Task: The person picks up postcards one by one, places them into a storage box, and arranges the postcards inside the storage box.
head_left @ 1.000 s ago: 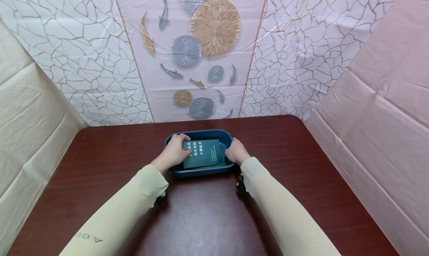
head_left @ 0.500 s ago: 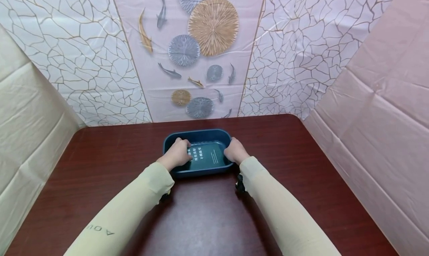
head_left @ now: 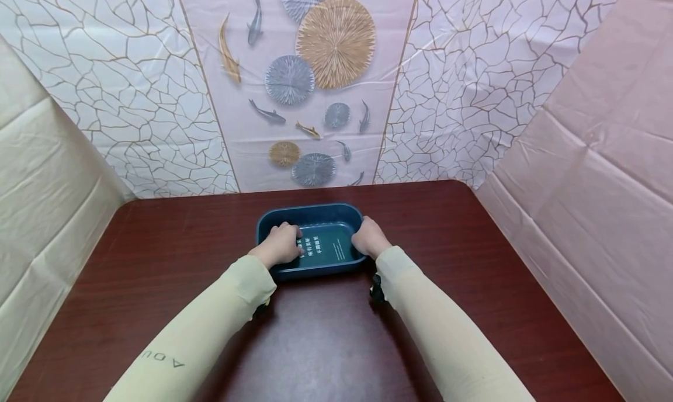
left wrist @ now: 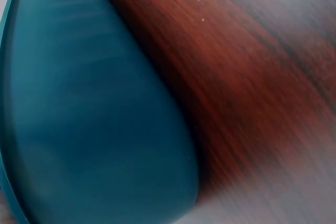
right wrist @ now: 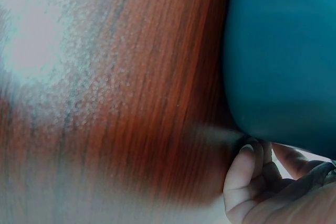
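Observation:
A dark green book (head_left: pixel 328 247) with white lettering lies cover up inside a blue oval basin (head_left: pixel 315 269). My left hand (head_left: pixel 277 244) reaches over the basin's left end and holds the book's left part, covering some of the lettering. At the opposite end my right hand (head_left: pixel 369 236) grips the basin's rim. In the right wrist view, curled fingers of the right hand (right wrist: pixel 262 187) sit at the lower corner of the basin's outer wall (right wrist: pixel 283 56). The left wrist view shows only the basin's outer side (left wrist: pixel 94 103) beside the tabletop; the left hand is hidden there.
The basin stands on a reddish-brown wooden table (head_left: pixel 447 232), near its far edge. Behind it hangs a patterned sheet (head_left: pixel 336 121) with fish and round motifs. Pale covered panels flank the table, one on the left (head_left: pixel 47 215) and one on the right (head_left: pixel 589 186).
The book has gone down from near the basin's rim to deeper inside, with my left hand lowering along with it. My right hand has stayed at the basin's right end.

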{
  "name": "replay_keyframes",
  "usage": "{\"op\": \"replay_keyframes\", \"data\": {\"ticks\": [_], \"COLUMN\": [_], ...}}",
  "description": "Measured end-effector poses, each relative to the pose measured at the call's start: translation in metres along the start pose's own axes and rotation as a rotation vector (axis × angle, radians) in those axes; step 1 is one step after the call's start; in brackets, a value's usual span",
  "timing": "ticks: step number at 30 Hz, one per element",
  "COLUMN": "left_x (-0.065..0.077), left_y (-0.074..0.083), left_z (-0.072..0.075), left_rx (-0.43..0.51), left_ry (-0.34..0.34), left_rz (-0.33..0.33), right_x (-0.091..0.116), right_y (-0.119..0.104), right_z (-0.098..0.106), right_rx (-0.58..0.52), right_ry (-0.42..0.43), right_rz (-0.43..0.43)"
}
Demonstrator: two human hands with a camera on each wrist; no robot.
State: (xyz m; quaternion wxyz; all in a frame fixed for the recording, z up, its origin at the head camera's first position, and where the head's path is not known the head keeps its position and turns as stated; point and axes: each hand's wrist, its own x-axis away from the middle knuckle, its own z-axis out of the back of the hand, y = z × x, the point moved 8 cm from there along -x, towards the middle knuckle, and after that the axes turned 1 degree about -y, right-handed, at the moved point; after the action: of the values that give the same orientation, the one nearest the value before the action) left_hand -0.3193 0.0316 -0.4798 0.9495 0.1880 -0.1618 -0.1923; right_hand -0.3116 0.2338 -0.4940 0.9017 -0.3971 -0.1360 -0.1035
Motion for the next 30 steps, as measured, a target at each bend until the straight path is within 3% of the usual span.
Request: {"op": "replay_keyframes", "data": {"ticks": [10,21,30], "left_x": [0.0026,0.0034,0.0043], "left_y": [0.0061,0.0075,0.0048], "left_z": [-0.0043,-0.0059,-0.0016], "left_rx": [0.007,-0.057,-0.101], "left_ry": [-0.03,-0.069,-0.084], "left_rz": [-0.013,-0.016,-0.017], "right_x": [0.0031,0.0042,0.0016], "right_y": [0.0039,0.009,-0.0003], "right_z": [0.0027,0.0032,0.0013], "right_rx": [0.007,0.002,0.023], "right_ry": [0.001,0.01,0.002], "right_rz": [-0.016,-0.029,0.005]}}
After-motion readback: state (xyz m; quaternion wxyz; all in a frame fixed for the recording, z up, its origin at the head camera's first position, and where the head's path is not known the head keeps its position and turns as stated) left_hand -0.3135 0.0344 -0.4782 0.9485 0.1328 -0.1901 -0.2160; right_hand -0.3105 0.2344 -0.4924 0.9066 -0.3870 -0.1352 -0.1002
